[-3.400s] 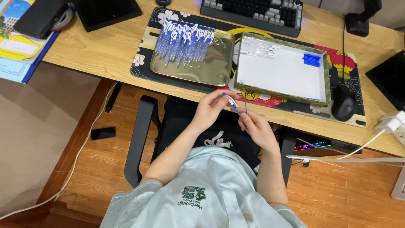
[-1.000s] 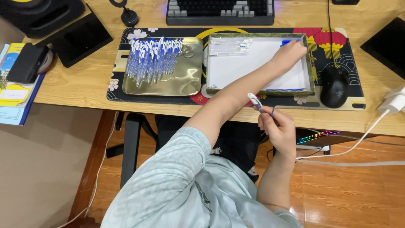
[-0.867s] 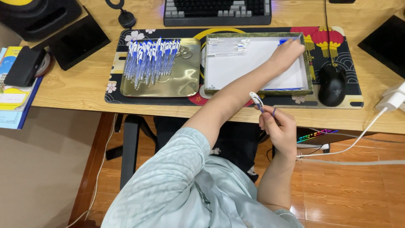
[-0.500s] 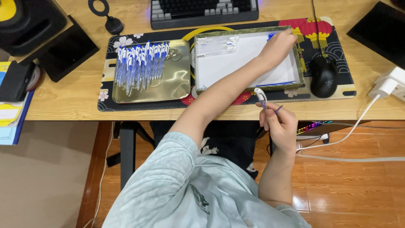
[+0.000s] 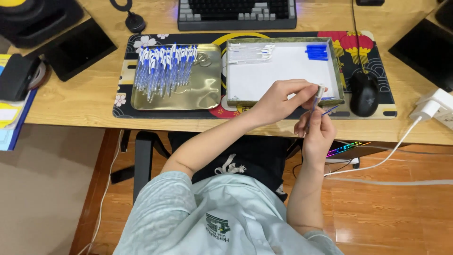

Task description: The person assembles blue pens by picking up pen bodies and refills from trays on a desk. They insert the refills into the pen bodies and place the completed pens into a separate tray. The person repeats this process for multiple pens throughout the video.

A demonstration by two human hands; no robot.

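Observation:
My left hand [image 5: 278,100] is over the front edge of the white-lined tray [image 5: 283,78] and pinches the clear top end of a thin pen [image 5: 320,90]. My right hand [image 5: 317,134] is just below it at the desk edge. It grips the same pen's lower part and a thin blue refill [image 5: 330,111] that sticks out to the right. The two hands touch around the pen. Small blue pieces [image 5: 316,51] and clear pieces [image 5: 250,49] lie at the back of the white tray. A gold tray [image 5: 203,92] to the left holds several blue-and-white pens [image 5: 163,68].
A black mouse [image 5: 363,92] sits right of the white tray on the patterned desk mat [image 5: 123,101]. A keyboard [image 5: 236,14] lies behind the trays. A white power strip [image 5: 439,106] with cable is far right. Black devices [image 5: 78,47] and books are far left.
My left hand has come back from the far right corner of the white tray and now meets my right hand at the pen. The view has shifted.

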